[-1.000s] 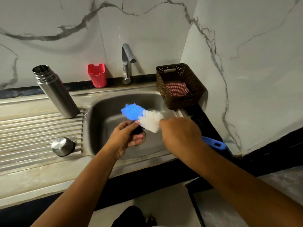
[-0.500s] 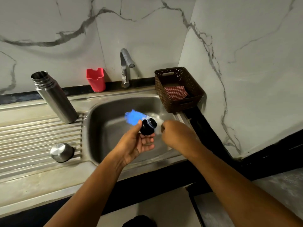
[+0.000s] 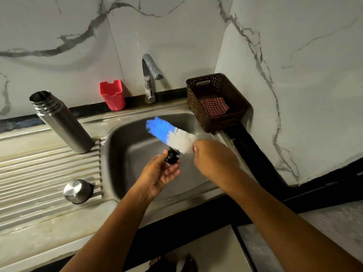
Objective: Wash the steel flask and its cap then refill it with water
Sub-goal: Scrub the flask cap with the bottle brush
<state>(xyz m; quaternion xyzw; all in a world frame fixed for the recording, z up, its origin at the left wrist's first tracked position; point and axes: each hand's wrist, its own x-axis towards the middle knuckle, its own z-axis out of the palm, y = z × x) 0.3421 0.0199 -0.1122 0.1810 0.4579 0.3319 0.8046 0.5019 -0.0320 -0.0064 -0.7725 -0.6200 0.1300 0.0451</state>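
Observation:
The open steel flask [image 3: 60, 122] stands on the drainboard at the left of the sink, leaning in the wide-angle view. A steel outer cap [image 3: 78, 191] lies dome-up on the drainboard ridges. Over the sink basin [image 3: 125, 154], my left hand [image 3: 160, 174] holds a small black inner cap [image 3: 172, 157] between thumb and fingers. My right hand [image 3: 214, 160] grips a bottle brush [image 3: 169, 133] with blue and white bristles; the white bristles rest against the black cap. The brush handle is hidden behind my right hand.
A steel tap [image 3: 150, 77] rises behind the basin, with no water visibly running. A red plastic holder [image 3: 113, 95] stands left of the tap. A brown perforated basket [image 3: 218, 101] holding a checked cloth [image 3: 215, 107] sits at the right. Marble walls close in behind and right.
The brush bristles have slid back out over the black cap, showing the white part again. My left hand has turned the cap a little. Both hands stay over the basin.

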